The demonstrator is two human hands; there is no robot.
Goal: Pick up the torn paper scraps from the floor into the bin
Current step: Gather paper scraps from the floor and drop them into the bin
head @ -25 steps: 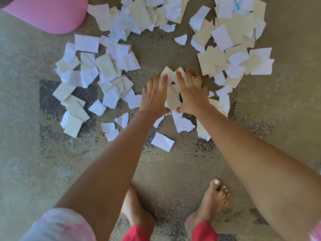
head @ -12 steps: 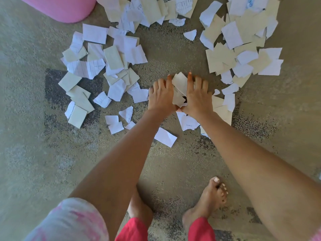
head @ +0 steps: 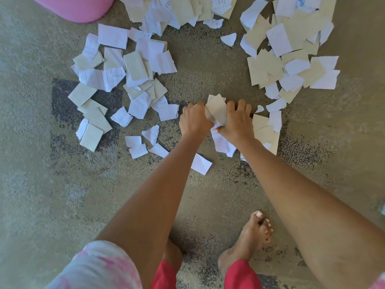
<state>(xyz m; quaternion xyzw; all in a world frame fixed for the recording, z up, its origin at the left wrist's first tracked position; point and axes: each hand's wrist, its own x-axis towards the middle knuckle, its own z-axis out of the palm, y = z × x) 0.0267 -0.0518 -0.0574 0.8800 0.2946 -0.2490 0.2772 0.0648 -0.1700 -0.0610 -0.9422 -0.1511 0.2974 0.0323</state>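
A view looking straight down at a person bending over a speckled tan carpet point(head: 208, 65), both bare arms reaching forward. The left hand point(head: 194, 119) and right hand point(head: 236, 122) are pressed close together low to the floor, fingers curled, jointly clutching a small bundle of scraps point(head: 216, 110) between them; a beige piece sticks up out of the bundle and a white piece point(head: 221, 142) trails below it, toward the wrists.

Torn paper scraps, white, lined and beige, lie scattered in a rough ring around the hands. A large left cluster point(head: 125, 80) spreads out to the left of the hands, a right cluster point(head: 287, 59) lies beyond and right of them, and a far pile point(head: 183, 11) runs along the top edge. One single white scrap point(head: 201, 163) lies alone just below the left forearm.

A rounded pink bin point(head: 77, 7) shows partly at the top left corner, close to the far pile and well apart from the hands.

At the bottom, a bare right foot point(head: 248, 240) stands on the carpet, red trouser hems point(head: 239, 274) showing, with a pink and white sleeve point(head: 100, 268) at the lower left.
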